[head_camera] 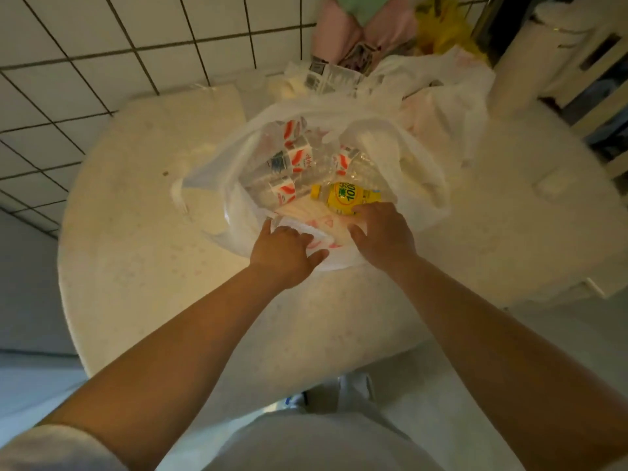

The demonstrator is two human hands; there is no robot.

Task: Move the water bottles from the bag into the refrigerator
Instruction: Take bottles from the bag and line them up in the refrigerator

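**White plastic bag held open at its near rim, bottles lying inside**

White and thin, the crinkled plastic shopping bag (401,154) sits mid-table with its mouth spread wide toward me. I see my left hand (283,254) at the near lip, fingers curled over the plastic edge and gripping it. My right hand (382,234) is just beside it, over the rim, fingertips touching the yellow-labelled plastic bottle (346,197) that lies on its side at the near right of the opening; whether the fingers are wrapped round it or only resting on it I cannot tell.

Deeper in the bag lie the clear water bottles with red-and-white labels (295,158), several of them on their sides, packed against each other toward the far left wall of the bag.

The round pale stone-look table (136,232) has bare surface to the left of the bag and in front of it, up to the near curved edge. Beyond the bag, the far edge is crowded: a second white plastic bag (452,83) touches the first, with a yellow bag (441,28) behind. A white-tiled wall (85,56) closes the left side.
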